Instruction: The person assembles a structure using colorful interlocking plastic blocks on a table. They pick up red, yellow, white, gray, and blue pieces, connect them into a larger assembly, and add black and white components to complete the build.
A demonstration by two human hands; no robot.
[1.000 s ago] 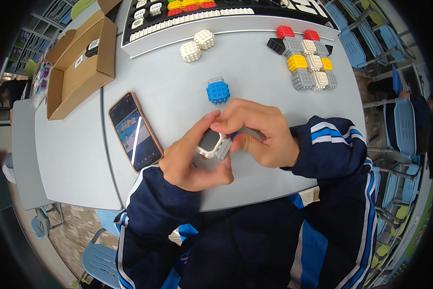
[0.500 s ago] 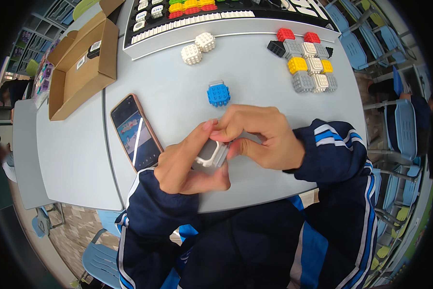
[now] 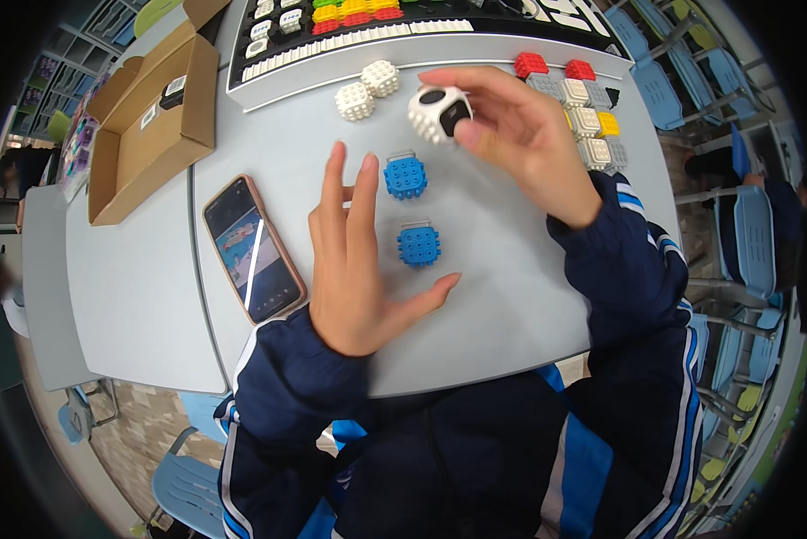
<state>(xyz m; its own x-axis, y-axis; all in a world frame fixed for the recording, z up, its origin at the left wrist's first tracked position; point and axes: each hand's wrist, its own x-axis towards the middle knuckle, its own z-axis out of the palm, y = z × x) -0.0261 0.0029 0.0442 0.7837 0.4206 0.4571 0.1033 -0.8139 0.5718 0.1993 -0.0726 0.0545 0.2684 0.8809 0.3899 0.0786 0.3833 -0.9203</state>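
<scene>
Above the far half of the pale surface (image 3: pixel 511 278), I have the white block (image 3: pixel 436 115) up in my right hand (image 3: pixel 527 135), just right of two cream studded blocks (image 3: pixel 355 101) and apparently clear of the surface. The fingers curl over its top edge and the thumb presses its right side by the dark square face, so this hand is closed around it; the underside of the grip is hidden from me. My left hand (image 3: pixel 354 283) is spread wide with nothing in it, thumb and fingers bracketing the nearer blue block (image 3: pixel 418 245) without closing on it; the farther blue block (image 3: pixel 406 177) sits just beyond, near the fingertips. Each blue one carries a grey piece along its far edge. The phone (image 3: pixel 255 251) lies to the left, and the joined coloured blocks (image 3: pixel 585 121) sit partly behind my right hand.

I judge the white block light and stiff, like hard plastic, with rounded corners that could turn under a loose pinch. I would hold it by opposite side walls and keep pressure off the dark, smooth face, which looks slicker and easier to scratch; the studs should give the better grip
</scene>
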